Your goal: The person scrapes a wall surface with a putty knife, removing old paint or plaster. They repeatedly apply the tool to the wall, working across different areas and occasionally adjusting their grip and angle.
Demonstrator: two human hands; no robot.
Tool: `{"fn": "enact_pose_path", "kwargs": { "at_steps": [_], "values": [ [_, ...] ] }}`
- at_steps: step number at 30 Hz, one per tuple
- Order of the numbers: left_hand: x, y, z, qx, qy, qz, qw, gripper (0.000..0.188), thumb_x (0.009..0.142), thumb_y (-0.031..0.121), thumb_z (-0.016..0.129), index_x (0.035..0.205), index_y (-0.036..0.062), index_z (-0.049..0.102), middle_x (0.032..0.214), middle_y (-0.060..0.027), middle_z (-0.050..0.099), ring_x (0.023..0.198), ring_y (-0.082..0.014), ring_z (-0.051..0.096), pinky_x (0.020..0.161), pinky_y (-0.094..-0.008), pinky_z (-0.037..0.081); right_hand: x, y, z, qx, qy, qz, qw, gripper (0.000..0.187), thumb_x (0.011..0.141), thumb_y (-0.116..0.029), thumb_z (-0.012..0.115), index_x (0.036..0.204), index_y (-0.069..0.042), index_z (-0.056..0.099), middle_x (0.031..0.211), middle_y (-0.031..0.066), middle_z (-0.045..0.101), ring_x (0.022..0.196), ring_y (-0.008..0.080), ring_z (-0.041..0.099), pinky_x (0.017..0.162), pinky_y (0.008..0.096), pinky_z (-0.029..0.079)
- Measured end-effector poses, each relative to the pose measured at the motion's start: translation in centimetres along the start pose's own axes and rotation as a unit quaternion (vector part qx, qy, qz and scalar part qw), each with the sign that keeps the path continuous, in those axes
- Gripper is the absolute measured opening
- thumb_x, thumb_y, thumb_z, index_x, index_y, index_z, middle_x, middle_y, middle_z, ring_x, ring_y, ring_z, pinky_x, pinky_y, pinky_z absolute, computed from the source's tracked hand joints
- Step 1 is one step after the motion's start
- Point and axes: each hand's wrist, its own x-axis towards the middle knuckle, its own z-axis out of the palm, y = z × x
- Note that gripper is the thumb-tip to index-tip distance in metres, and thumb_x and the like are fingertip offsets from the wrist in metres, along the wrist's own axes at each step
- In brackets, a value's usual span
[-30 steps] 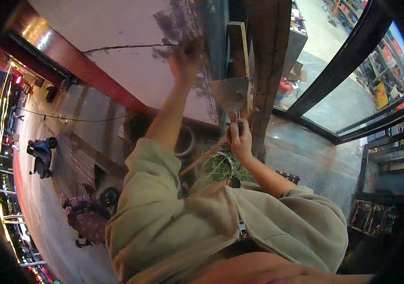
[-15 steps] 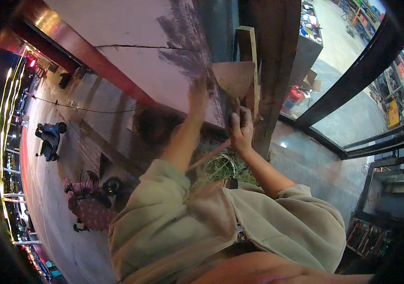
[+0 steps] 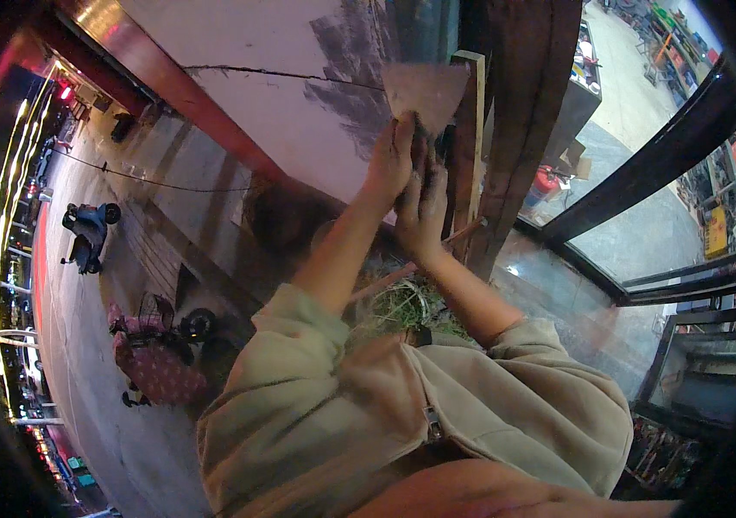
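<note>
A wide-bladed putty knife (image 3: 425, 93) points away from me beside the edge of a pale panel (image 3: 247, 43). My left hand (image 3: 392, 164) is closed at the base of its blade. Just below and to the right, my right hand (image 3: 422, 211) is wrapped about the handle, which the fingers mostly hide. Dark grey smears (image 3: 346, 95) cover the panel's right part, and a thin dark seam (image 3: 255, 72) runs across it.
A wooden strip (image 3: 469, 138) and a dark post (image 3: 519, 112) stand right of the blade. Below my wrists are a stick (image 3: 389, 281) and some grass (image 3: 407, 312). Scooters (image 3: 87, 237) are parked at left. A red fire extinguisher (image 3: 544, 183) stands inside the glass doorway.
My left hand has moved from the panel's surface to the putty knife. The putty knife and my right hand have shifted slightly left, and the blade sits higher in view.
</note>
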Motion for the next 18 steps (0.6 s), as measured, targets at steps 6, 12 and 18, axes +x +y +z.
{"fn": "enact_pose_path", "kwargs": {
  "at_steps": [6,12,18],
  "values": [
    [1.7,-2.6,-0.4,0.001,-0.043,-0.020,0.999,0.043,0.098,0.043,0.042,0.091,0.0040,0.059,0.084,-0.0051,0.061,0.073,-0.0148,0.053,0.065,-0.0315,0.043,0.4,0.0,0.2,0.018,0.002,0.023,1.000,0.042,0.097,-0.013,0.038,0.132,0.009,0.035,0.140,0.0248,0.038,0.124,0.0354,0.043,0.103,0.0400,0.033],
    [2.8,0.0,-0.3,-0.012,-0.031,0.006,0.999,0.048,0.099,0.043,0.041,0.103,-0.0016,0.057,0.090,-0.0136,0.062,0.083,-0.0233,0.056,0.075,-0.0352,0.044,2.2,-1.1,0.0,0.048,-0.040,-0.031,0.998,0.045,0.097,-0.014,0.037,0.135,0.010,0.033,0.140,0.0254,0.038,0.125,0.0339,0.043,0.105,0.0378,0.032],
    [3.6,6.5,-1.7,0.003,-0.060,0.066,0.996,0.053,0.099,0.045,0.040,0.099,-0.0046,0.058,0.087,-0.0182,0.063,0.081,-0.0264,0.058,0.076,-0.0389,0.045,3.8,-4.2,1.0,0.046,0.020,-0.028,0.998,0.042,0.098,-0.012,0.037,0.132,0.012,0.030,0.136,0.0271,0.042,0.124,0.0358,0.044,0.102,0.0396,0.035]
  ]
}}
